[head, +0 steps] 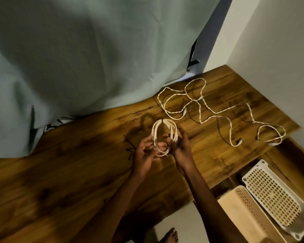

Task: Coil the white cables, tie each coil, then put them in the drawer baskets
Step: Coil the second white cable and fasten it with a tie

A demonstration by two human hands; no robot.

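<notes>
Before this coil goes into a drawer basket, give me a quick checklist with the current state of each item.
1. Coil held by both hands, left hand and right hand: ok.
2. Black tie on the coil's top: ok; tightness: cannot tell.
3. Second tie at the lower end: cannot tell, fingers hide it.
4. Drawer open, white basket and beige basket reachable: ok.
5. All cables coiled: not ok, loose cables lie on the tabletop.
</notes>
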